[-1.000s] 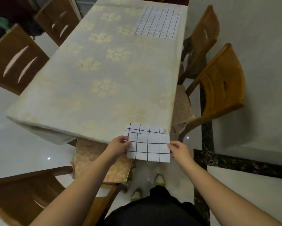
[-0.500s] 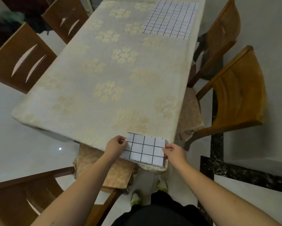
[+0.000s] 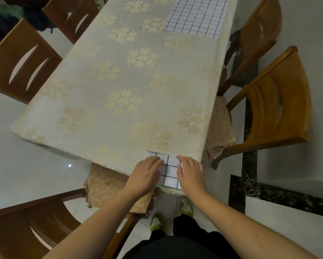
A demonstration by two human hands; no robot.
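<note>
White grid cloth [image 3: 171, 171] gets its fold pressed

Flat on it lie the left hand [image 3: 147, 172] and right hand [image 3: 190, 172], fingers straight, gripping nothing, pressing down at the counter's [image 3: 119, 81] near edge. Creasing looks under way; the next move likely calls for smoothing outward or another fold.

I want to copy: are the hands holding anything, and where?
Nothing is gripped: left hand and right hand press flat on the checked cloth, one each side.

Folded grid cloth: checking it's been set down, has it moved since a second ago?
Yes. The folded grid cloth went forward from the near edge onto the tablecloth, flat under the left hand and right hand.
</note>
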